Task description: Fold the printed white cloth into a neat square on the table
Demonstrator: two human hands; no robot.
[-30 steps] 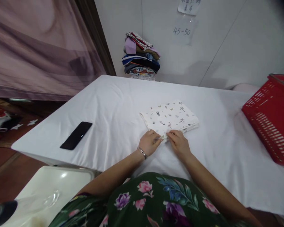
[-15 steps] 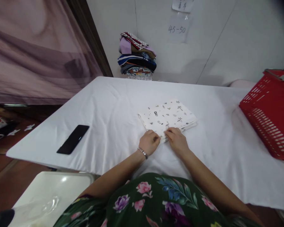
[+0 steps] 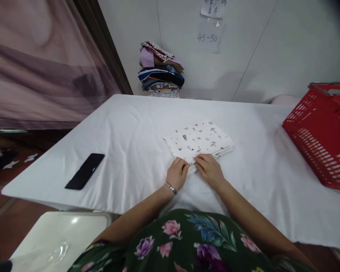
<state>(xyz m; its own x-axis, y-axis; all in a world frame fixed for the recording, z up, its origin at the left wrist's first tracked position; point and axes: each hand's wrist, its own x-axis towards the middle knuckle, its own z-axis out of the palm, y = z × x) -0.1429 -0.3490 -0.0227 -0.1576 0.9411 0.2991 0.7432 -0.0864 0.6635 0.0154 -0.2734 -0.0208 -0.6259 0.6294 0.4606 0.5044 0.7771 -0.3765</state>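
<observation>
A folded white cloth [image 3: 200, 138] with small dark plant and animal prints lies flat on the white-covered table [image 3: 136, 151]. My left hand [image 3: 177, 173], with a silver bracelet at the wrist, pinches the cloth's near corner. Just to the right, my right hand [image 3: 209, 169] grips the near edge of the same cloth, fingers on top. The thumbs are partly hidden, and several folded layers show along the cloth's right side.
A black phone [image 3: 85, 171] lies on the table's left part. At the right stands a red plastic basket [image 3: 317, 132]. Behind the table's far edge rises a stack of folded clothes [image 3: 161, 71] against the wall. A white stool [image 3: 65, 230] is at the lower left.
The view has shifted slightly. Both hands stay at the cloth's near edge; the left fingers have closed in a little, and the cloth keeps its place on the table.
</observation>
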